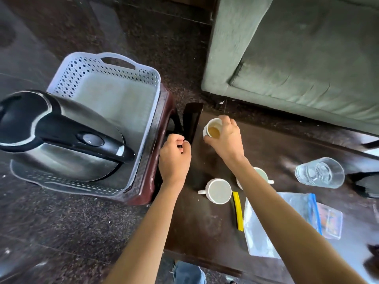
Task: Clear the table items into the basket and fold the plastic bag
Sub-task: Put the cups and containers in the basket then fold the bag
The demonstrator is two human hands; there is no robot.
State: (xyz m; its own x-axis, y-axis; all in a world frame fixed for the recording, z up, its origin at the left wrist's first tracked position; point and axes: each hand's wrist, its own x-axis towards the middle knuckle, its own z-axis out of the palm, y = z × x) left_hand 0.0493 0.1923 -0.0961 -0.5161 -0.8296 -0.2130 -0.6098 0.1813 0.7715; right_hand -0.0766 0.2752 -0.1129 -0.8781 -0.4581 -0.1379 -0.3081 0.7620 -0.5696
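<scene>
My right hand (226, 138) grips a small white cup (213, 128) holding brownish liquid, at the far left end of the dark table (205, 222). My left hand (174, 156) pinches a black object (191, 121) at the table's left edge. A white basket (114, 76) rests on a maroon stool (164, 144) to the left, with a steel kettle (61, 136) inside it. On the table sit one white mug (218, 190), a second white mug (263, 175) partly hidden by my right arm, a clear glass (320, 173), a yellow clip (239, 210) and a clear plastic bag (264, 238).
A grey-green sofa (297, 58) stands beyond the table. A small packet (331, 222) lies by the plastic bag. Dark speckled floor (61, 232) surrounds the stool. Black items (369, 187) lie at the table's right edge.
</scene>
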